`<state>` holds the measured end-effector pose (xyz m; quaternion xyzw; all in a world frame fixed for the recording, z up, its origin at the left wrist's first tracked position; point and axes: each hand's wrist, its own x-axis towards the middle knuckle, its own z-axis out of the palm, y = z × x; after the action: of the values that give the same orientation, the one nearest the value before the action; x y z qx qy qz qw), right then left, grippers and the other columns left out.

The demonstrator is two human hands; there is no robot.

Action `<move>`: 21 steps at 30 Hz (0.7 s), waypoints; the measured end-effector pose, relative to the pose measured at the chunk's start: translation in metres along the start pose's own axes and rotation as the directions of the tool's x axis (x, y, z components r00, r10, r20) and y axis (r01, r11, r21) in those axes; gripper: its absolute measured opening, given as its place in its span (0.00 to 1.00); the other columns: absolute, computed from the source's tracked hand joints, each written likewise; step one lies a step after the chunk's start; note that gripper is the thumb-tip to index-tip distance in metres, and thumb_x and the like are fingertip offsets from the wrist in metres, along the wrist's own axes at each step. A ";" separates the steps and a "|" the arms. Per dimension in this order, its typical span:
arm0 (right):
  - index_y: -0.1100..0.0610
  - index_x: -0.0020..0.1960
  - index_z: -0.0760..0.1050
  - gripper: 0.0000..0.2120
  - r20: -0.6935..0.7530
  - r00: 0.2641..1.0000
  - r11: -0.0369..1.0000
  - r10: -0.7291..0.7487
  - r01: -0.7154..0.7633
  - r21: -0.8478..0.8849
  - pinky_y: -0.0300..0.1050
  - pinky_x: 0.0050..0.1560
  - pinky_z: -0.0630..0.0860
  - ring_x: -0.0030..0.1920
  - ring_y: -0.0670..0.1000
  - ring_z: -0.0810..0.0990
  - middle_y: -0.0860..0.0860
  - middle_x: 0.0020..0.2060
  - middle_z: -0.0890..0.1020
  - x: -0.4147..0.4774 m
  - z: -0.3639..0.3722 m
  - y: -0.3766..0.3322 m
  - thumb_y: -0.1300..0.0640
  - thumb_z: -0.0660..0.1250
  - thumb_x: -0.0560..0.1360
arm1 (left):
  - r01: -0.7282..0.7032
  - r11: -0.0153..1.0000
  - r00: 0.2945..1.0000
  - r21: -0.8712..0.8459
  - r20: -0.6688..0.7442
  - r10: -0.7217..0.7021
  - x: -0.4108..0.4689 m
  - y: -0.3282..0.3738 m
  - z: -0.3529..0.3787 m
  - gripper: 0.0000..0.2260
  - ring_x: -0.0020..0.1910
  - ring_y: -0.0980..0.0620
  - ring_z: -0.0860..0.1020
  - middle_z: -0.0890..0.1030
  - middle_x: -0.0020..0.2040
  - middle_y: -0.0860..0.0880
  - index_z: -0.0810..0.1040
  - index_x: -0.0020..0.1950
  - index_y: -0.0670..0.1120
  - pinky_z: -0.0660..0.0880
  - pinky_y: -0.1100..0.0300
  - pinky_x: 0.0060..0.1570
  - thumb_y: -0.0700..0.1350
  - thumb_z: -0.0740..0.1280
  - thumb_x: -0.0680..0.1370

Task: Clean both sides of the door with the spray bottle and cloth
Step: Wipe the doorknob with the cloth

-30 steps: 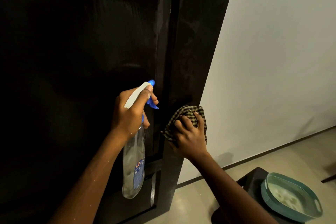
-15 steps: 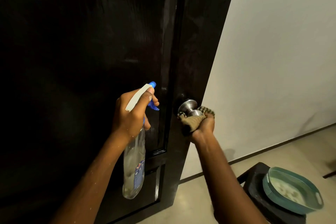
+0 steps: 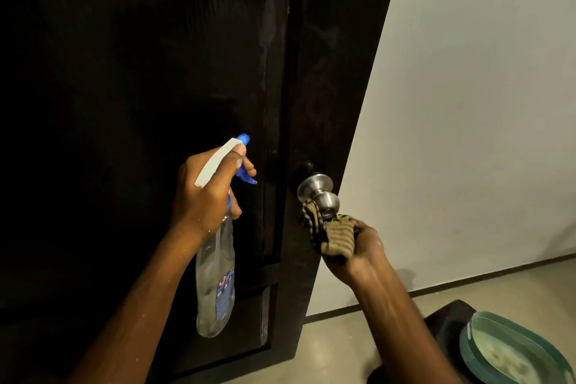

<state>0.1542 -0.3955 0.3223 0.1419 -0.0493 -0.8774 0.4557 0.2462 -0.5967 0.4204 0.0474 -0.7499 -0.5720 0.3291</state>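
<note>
Right hand (image 3: pixel 358 246), grip bunching the cloth (image 3: pixel 330 232), has dropped below the knob (image 3: pixel 318 193); left hand (image 3: pixel 205 193) still grips the spray bottle (image 3: pixel 215 284).

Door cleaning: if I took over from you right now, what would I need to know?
Left hand: holds the spray bottle upright by its trigger head, nozzle toward the dark door.
Right hand: grips the bunched checked cloth, pressed to the front of the metal knob.
Nearby: a green basin sits low on the right.
Done: cannot tell how much of the door is clean.
Left: finish the knob, wipe the rest of this side, then the other side.
</note>
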 end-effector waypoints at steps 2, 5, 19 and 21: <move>0.52 0.32 0.73 0.16 -0.099 0.989 0.985 -0.107 0.092 -0.147 0.39 0.29 0.70 0.22 0.48 0.70 0.50 0.25 0.74 -0.020 0.003 -0.010 0.51 0.61 0.78 | 0.012 1.000 1.000 0.018 -0.027 -0.012 -0.002 0.002 0.005 0.20 0.18 0.46 0.74 0.84 0.42 0.45 0.79 0.42 0.39 0.71 0.61 0.23 0.54 0.58 0.79; 0.52 0.59 0.78 0.14 -0.032 0.505 0.407 -0.863 0.655 -0.637 0.51 0.56 0.78 0.52 0.53 0.83 0.54 0.52 0.84 -0.029 0.021 -0.006 0.46 0.61 0.81 | 0.032 0.999 0.997 0.032 -0.068 -0.030 -0.007 0.006 0.015 0.19 0.18 0.45 0.73 0.84 0.42 0.46 0.79 0.41 0.40 0.71 0.62 0.23 0.54 0.58 0.79; 0.55 0.58 0.78 0.11 0.165 0.551 0.192 -0.818 0.533 -0.824 0.50 0.51 0.82 0.51 0.55 0.84 0.55 0.52 0.82 0.056 -0.019 -0.024 0.54 0.60 0.82 | 0.065 0.996 0.988 0.064 -0.144 -0.055 -0.031 0.021 0.050 0.20 0.18 0.44 0.74 0.84 0.40 0.47 0.80 0.41 0.40 0.72 0.60 0.23 0.55 0.58 0.79; 0.59 0.55 0.78 0.11 -0.149 0.625 0.525 -0.766 0.474 -0.707 0.54 0.42 0.83 0.43 0.57 0.85 0.56 0.45 0.83 0.047 -0.017 -0.039 0.53 0.62 0.82 | 0.068 0.996 0.988 0.064 -0.145 -0.058 -0.035 0.021 0.050 0.20 0.18 0.45 0.74 0.84 0.40 0.47 0.80 0.41 0.41 0.72 0.60 0.23 0.55 0.59 0.78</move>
<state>0.1029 -0.4102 0.2876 0.1922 0.3952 -0.8905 0.1181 0.2525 -0.5319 0.4173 0.1235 -0.7418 -0.5510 0.3618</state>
